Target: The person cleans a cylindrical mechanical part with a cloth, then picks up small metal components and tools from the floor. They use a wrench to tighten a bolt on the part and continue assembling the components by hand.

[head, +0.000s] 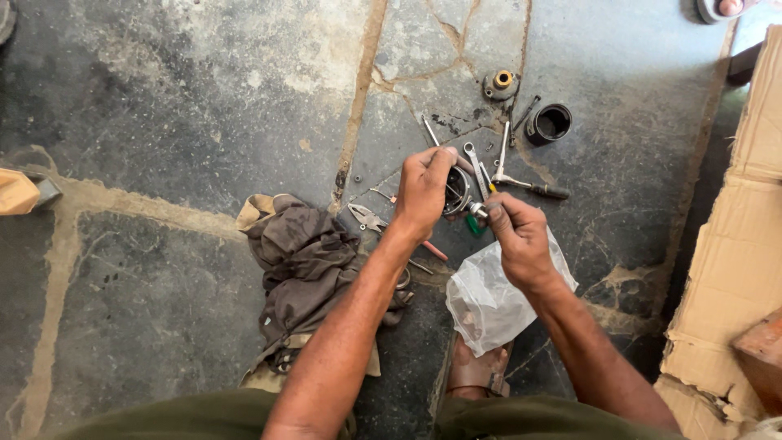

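While it sits gripped in the left hand, the ring is the landmark for every place below.

Ring: dark, round, open-ended metal ring, raised off the stone floor, at the middle of the tool scatter.
Left hand: left hand wraps the ring's left rim from above, fingers curled tight, thumb pressed near the top edge.
Right hand: right hand, just right of and below the ring, fingers pinched closed on a small silver metal fitting whose tip touches the ring's lower right edge.
Handling, ring: likely stiff and fairly heavy for its size, possibly oily and so slippery; best gripped across the outer wall, away from the open bore.
Handling, fitting: small, hard, easy to drop; a fingertip pinch on its shank suits it.
Bag: crumpled clear plastic bag, below the ring, under the right wrist; soft and light.
Spanners: slim silver spanners, just beyond the ring, lying on the floor.
Ratchet: silver ratchet with black grip, right of the ring.
Sleeve: short black cylindrical sleeve, beyond and right of the ring, well apart.
Cap: grey round cap with brass centre, farther beyond the ring.
Cloth: bunched brown cloth, left of and below the ring.
Floor: cracked grey stone floor, beneath everything.
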The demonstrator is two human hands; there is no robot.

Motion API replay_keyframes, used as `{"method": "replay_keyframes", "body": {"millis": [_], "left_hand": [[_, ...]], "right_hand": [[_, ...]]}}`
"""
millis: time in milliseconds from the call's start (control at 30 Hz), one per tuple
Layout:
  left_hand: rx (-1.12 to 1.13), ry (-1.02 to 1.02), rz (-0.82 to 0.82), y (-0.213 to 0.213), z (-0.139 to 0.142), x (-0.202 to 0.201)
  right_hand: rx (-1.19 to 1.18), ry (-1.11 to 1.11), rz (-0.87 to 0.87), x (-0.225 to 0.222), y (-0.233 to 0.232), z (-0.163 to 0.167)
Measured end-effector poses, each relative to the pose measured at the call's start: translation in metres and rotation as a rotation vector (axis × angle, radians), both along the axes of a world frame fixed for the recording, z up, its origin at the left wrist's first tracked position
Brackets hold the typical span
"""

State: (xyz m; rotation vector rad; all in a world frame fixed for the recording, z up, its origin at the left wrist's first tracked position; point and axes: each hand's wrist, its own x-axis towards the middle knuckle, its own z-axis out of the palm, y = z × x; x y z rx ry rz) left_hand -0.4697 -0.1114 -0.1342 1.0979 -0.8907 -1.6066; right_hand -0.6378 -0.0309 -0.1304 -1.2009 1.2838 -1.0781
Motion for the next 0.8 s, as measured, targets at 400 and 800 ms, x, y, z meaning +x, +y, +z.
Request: {"method": "replay_keyframes", "body": {"millis": [400, 800], "left_hand": [[-0.118, -0.170, 0.075, 0.004, 0.000, -0.006], [0.010, 0.146, -0.034, -0.018, 0.030, 0.008]], "right_hand": [[0.143, -0.549, -0.183, 0.019, 0.021, -0.018], [-0.034, -0.500, 0.037, -0.007, 0.008, 0.014]]}}
